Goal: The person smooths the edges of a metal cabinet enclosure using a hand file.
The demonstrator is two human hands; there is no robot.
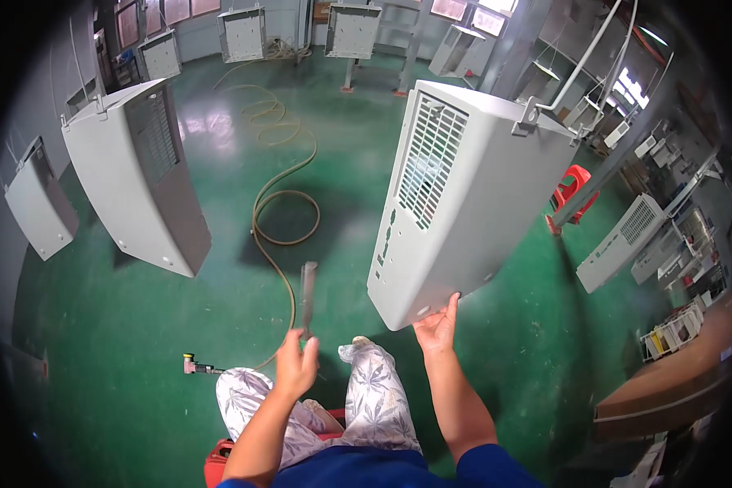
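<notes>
In front of me to the right hangs a light grey sheet-metal housing (472, 203), tilted, with a slotted vent grille and small cut-outs on one face. My right hand (437, 327) grips its lower edge, palm up beneath it and thumb along the side. My left hand (298, 364) is closed around a flat, narrow, grey-brown tool (308, 289) that points up and away. The tool is smeared by motion, so its exact kind cannot be told. It is apart from the housing, over the floor between my knees and the hose.
Another grey housing (130, 179) hangs at the left, with a smaller one (42, 203) beyond. A yellowish hose (260, 203) loops across the green floor to an air tool (199, 366). A red stool (575, 193) stands by a post; cardboard (675, 390) lies at right.
</notes>
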